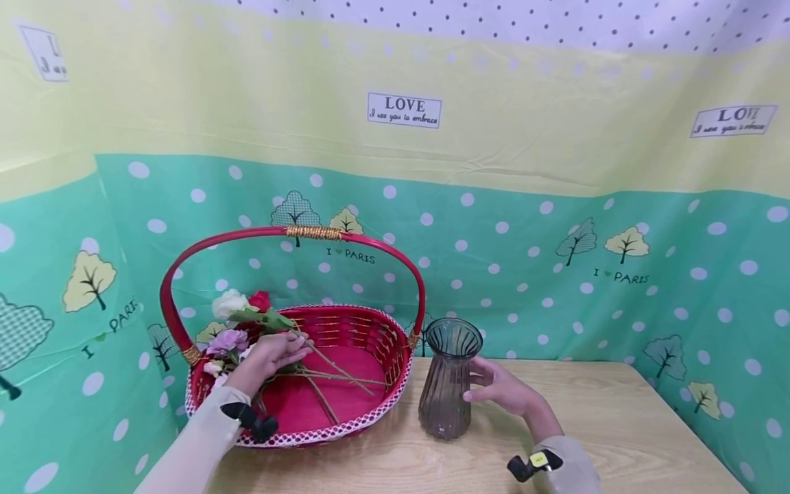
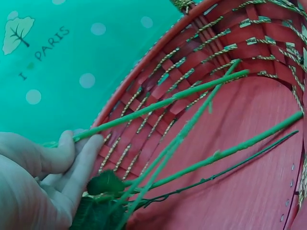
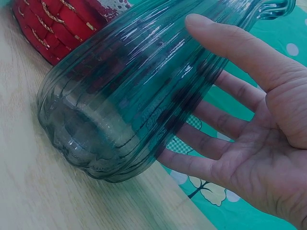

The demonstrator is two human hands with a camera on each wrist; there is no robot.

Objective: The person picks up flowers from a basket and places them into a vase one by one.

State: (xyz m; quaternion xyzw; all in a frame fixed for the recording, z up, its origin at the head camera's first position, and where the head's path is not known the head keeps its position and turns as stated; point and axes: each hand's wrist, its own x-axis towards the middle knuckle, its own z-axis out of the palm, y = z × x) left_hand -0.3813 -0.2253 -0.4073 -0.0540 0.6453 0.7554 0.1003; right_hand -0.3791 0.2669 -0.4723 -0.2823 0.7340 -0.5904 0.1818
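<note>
My left hand (image 1: 274,353) is over the left side of a red woven basket (image 1: 364,420), pinching a flower's green stem (image 2: 168,101) between thumb and fingers. Near that hand, a white flower (image 1: 230,302), a red flower (image 1: 260,300) and a purple flower (image 1: 228,342) cluster at the basket's left rim. More stems (image 2: 230,151) lie across the basket floor below the pinched one. To the right of the basket, a grey ribbed glass vase (image 1: 446,394) stands upright on the table. My right hand (image 1: 503,387) holds its right side, thumb in front and fingers behind the glass.
The basket's tall arched handle (image 1: 313,233) rises above the flowers. A wooden table (image 1: 623,425) bears both basket and vase. Close behind them hangs a green and yellow printed curtain (image 1: 512,274), which also runs along the left side.
</note>
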